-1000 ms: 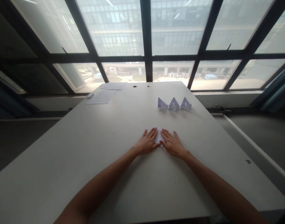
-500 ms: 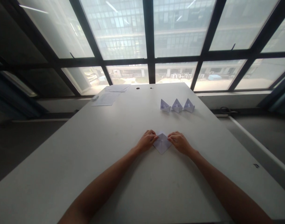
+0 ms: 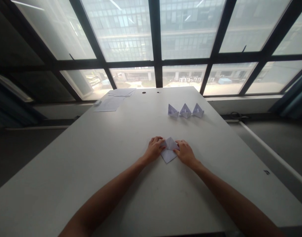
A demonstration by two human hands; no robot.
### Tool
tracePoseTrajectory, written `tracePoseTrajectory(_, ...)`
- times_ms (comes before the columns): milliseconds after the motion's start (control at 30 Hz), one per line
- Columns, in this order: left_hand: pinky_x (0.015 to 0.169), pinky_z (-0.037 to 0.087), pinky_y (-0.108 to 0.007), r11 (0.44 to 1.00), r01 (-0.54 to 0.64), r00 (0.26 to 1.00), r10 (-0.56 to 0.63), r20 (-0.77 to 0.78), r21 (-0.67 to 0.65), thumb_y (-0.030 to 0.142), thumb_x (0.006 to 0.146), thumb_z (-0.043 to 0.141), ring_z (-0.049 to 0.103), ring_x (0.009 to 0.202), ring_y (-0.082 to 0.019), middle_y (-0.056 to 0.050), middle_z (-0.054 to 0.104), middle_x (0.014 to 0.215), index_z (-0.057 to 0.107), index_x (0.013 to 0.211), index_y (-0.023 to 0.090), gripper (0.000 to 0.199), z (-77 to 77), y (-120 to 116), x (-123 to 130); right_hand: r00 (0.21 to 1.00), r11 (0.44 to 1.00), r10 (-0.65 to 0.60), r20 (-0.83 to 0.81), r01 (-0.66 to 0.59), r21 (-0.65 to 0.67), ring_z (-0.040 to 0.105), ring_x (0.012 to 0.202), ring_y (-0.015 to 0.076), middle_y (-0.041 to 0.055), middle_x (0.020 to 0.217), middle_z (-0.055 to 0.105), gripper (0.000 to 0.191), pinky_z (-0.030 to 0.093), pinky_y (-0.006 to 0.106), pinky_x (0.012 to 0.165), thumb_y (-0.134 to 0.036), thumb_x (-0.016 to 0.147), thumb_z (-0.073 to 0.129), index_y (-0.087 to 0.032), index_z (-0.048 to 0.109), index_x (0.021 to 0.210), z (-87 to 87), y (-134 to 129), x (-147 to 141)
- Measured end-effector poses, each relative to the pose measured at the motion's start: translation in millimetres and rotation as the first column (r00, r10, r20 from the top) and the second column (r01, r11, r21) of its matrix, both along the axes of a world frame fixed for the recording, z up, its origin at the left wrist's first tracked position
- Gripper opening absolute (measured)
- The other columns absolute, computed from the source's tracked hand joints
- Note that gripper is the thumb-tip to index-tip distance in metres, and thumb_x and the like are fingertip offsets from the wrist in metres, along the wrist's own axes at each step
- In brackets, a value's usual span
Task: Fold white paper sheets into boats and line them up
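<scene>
A folded white paper (image 3: 168, 155) lies on the table between my two hands, its lower part a point facing me and a raised peak at its far side. My left hand (image 3: 154, 148) pinches its left edge between thumb and fingers. On the opposite side, my right hand (image 3: 184, 152) grips the right edge the same way. Farther off, three folded paper boats stand in a row: the left boat (image 3: 173, 111), the middle boat (image 3: 185, 111) and the right boat (image 3: 197, 111).
Several flat paper sheets (image 3: 107, 104) lie at the far left of the white table (image 3: 104, 141), with a small pale object (image 3: 97, 103) beside them. Two dark holes show near the far edge. Tall windows rise behind, and a small dark mark (image 3: 266, 172) is at the right.
The paper's sides have been drawn apart and its far part now stands up as a peak with side folds. My right hand has shifted slightly left and turned; the whole view has moved slightly.
</scene>
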State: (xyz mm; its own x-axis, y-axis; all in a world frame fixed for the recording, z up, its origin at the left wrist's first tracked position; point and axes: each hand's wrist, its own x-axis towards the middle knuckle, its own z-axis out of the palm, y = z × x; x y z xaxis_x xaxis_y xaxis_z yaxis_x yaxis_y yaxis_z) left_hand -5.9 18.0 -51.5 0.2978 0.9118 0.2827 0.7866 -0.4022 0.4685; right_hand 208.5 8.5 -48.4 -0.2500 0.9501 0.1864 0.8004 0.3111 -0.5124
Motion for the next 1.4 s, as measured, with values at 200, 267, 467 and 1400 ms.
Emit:
tracePoseTrajectory(200, 0.092, 0.048, -0.038, 0.998, 0.065, 0.966, -0.062, 0.252, -0.003, 0.017, 0.084, 0.065, 0.063, 0.098, -0.022, -0.004, 0.069, 0.101, 0.060, 0.115, 0.024, 0.033, 12.1, -5, 5, 0.974, 0.999, -0.009, -0.228, 0.020, 0.045, 0.058, 0.088, 0.0214, 0.0079, 0.094, 0.062, 0.013, 0.046, 0.032, 0.083, -0.018, 0.080, 0.065, -0.017, 0.066, 0.092, 1.7, 2, 0)
tracePoseTrajectory(267, 0.084, 0.051, -0.032, 0.992, 0.083, 0.924, -0.114, 0.366, 0.099, 0.017, 0.087, 0.063, 0.065, 0.089, -0.018, -0.003, 0.069, 0.095, 0.058, 0.119, 0.024, 0.033, 18.7, -9, 8, 0.936, 0.982, 0.082, -0.343, -0.017, 0.187, 0.057, 0.084, 0.0197, 0.0051, 0.088, 0.062, 0.001, 0.045, 0.031, 0.078, -0.019, 0.085, 0.061, -0.019, 0.062, 0.085, 8.3, 1, 2)
tracePoseTrajectory(467, 0.086, 0.050, -0.034, 0.877, 0.121, 0.905, -0.290, 0.312, 0.465, 0.018, 0.094, 0.055, 0.061, 0.092, -0.017, -0.006, 0.067, 0.093, 0.068, 0.085, 0.021, 0.015, 29.4, -14, 8, 0.920, 0.834, 0.315, -0.234, -0.151, 0.530, 0.058, 0.090, 0.0194, 0.0041, 0.090, 0.068, 0.014, 0.039, 0.035, 0.087, -0.018, 0.094, 0.055, -0.022, 0.062, 0.082, 25.7, -4, 10)
tracePoseTrajectory(1400, 0.121, 0.018, -0.050, 0.986, 0.167, 0.914, -0.162, -0.372, -0.018, 0.033, 0.102, 0.031, 0.017, 0.150, -0.028, -0.020, 0.025, 0.159, 0.027, 0.152, 0.005, 0.058, -4.4, -17, 19, 0.908, 0.948, 0.315, 0.278, -0.314, -0.050, 0.014, 0.151, 0.0239, 0.0118, 0.161, 0.019, 0.064, 0.007, 0.055, 0.120, -0.047, 0.102, 0.024, -0.012, 0.022, 0.155, 4.3, -4, -4)
